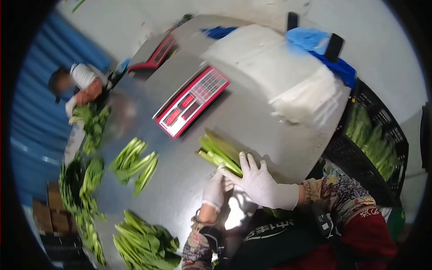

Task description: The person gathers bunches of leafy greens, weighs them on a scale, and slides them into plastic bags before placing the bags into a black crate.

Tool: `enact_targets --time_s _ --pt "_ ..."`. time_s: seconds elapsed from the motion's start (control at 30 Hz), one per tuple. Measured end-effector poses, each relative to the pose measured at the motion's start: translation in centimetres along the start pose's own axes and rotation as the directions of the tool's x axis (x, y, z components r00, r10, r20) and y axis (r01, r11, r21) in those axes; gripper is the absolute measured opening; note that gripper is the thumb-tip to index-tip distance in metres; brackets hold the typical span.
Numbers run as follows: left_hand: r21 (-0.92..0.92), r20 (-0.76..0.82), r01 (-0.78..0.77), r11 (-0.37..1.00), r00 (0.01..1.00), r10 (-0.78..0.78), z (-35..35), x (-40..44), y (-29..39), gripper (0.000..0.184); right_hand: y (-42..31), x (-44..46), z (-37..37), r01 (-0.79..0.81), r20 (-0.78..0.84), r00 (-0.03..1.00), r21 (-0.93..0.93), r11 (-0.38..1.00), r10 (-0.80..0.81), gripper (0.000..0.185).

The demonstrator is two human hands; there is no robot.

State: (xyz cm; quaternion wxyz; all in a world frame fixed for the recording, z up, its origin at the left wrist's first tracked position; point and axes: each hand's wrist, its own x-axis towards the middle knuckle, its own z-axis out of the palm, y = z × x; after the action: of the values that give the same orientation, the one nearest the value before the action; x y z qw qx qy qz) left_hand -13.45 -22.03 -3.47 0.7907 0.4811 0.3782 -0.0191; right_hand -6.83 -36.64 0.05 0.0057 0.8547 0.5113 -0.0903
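Observation:
A bundle of green leafy stalks lies at the middle of the metal table, its cut ends pointing up and left. My right hand, in a white glove, rests over the bundle with its fingers on the stalks. Under the near end of the bundle, my left hand, gloved too, has its fingers closed against it. Something clear, like plastic film, seems to lie around the stalks, but it is blurred. The leafy end is hidden by my hands.
A red scale stands beyond the bundle, a second scale behind it. Clear plastic bags lie at back right. Loose greens lie at left. A black crate stands right. A co-worker handles greens at far left.

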Motion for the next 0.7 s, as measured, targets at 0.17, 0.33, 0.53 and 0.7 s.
enact_targets --time_s 0.17,0.33,0.53,0.7 --pt "0.174 0.099 -0.173 0.969 0.983 0.157 3.6 1.3 2.8 0.033 11.1 -1.5 1.1 0.097 -0.097 0.995 0.874 0.477 -0.023 0.085" --pt "0.201 0.093 -0.524 0.828 0.851 0.516 9.2 6.6 6.6 0.026 16.2 -9.7 -1.2 -0.104 -0.001 0.975 0.883 0.459 0.222 0.083" --pt "0.524 0.427 -0.809 0.267 0.521 0.739 20.9 17.0 7.5 0.020 20.2 -17.3 -5.3 -0.218 -0.027 0.870 0.874 0.435 0.492 0.078" --pt "0.752 0.547 -0.656 -0.061 0.571 0.612 25.8 25.5 7.1 0.011 22.6 -18.0 -4.6 -0.256 -0.001 0.805 0.901 0.350 0.593 0.079"
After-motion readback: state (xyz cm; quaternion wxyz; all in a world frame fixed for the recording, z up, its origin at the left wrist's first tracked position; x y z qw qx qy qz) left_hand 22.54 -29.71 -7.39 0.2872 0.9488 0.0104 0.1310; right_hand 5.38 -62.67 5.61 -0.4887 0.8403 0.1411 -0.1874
